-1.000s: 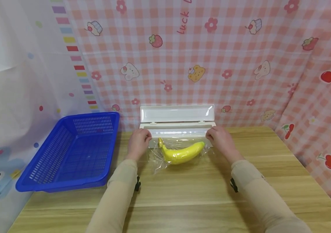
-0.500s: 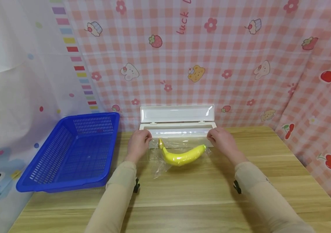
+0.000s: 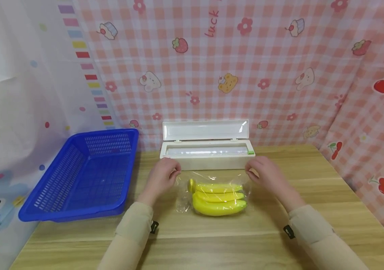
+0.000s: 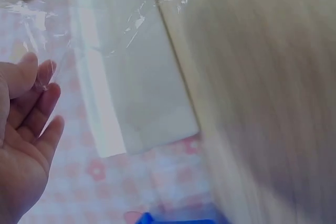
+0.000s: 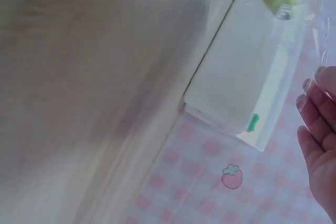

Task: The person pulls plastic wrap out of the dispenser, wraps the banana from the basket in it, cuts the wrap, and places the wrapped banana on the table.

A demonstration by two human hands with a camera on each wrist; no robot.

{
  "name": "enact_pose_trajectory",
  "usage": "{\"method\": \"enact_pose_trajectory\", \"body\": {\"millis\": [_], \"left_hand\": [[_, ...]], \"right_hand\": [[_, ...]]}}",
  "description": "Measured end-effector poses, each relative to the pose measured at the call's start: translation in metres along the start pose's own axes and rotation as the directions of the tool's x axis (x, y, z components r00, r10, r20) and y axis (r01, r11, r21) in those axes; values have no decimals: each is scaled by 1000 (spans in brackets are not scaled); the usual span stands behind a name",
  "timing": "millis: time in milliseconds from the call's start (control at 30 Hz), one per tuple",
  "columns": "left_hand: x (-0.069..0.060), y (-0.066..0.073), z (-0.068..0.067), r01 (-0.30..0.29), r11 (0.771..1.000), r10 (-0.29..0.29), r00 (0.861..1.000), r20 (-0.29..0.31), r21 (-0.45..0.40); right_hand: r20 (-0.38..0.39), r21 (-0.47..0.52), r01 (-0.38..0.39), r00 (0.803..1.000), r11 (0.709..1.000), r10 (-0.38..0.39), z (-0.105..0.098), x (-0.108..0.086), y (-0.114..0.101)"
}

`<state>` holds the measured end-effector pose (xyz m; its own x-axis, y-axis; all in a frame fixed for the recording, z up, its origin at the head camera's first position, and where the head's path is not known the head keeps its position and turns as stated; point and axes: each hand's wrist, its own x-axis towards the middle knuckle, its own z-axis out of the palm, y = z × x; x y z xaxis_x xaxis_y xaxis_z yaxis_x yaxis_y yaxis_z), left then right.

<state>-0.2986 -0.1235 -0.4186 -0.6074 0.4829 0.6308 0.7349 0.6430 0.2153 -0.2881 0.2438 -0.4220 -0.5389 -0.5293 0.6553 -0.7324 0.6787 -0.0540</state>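
Observation:
A bunch of yellow bananas [image 3: 219, 208] lies under clear plastic film [image 3: 184, 202] in front of the white dispenser box [image 3: 212, 163]. The left hand [image 3: 161, 176] pinches the film's far left corner, and in the left wrist view the left hand [image 4: 29, 129] has thumb and forefinger together on it. At the far right corner the right hand [image 3: 269, 176] pinches the film; in the right wrist view the right hand [image 5: 323, 129] holds it between thumb and fingertips. A film roll [image 3: 208, 150] sits inside the box, whose lid stands raised, with a green slider [image 3: 250, 152] at its right end.
A blue basket [image 3: 102, 180] stands on the wooden table [image 3: 212, 247] left of the hands. Checked cloth [image 3: 195, 67] hangs behind the box, and more printed cloth covers both sides.
Both hands have moved from the box's front edge toward the person, bringing the film. The bananas have come nearer too and now show several fruits instead of one.

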Motion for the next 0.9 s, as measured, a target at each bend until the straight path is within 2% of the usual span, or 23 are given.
{"method": "enact_pose_trajectory", "body": {"millis": [133, 467, 667, 900], "left_hand": [[-5, 8, -8, -31, 999, 31, 1000, 2, -11], [-11, 15, -23, -37, 999, 38, 999, 38, -34], [-17, 15, -27, -94, 995, 94, 996, 1, -34], [-26, 14, -28, -160, 987, 159, 987, -29, -30]], "right_hand": [[-19, 19, 32, 999, 999, -32, -8, -8, -7], [-16, 71, 26, 1000, 997, -24, -22, -20, -18], [21, 72, 93, 995, 993, -94, -28, -29, -21], [93, 95, 116, 988, 989, -125, -28, -38, -26]]}}
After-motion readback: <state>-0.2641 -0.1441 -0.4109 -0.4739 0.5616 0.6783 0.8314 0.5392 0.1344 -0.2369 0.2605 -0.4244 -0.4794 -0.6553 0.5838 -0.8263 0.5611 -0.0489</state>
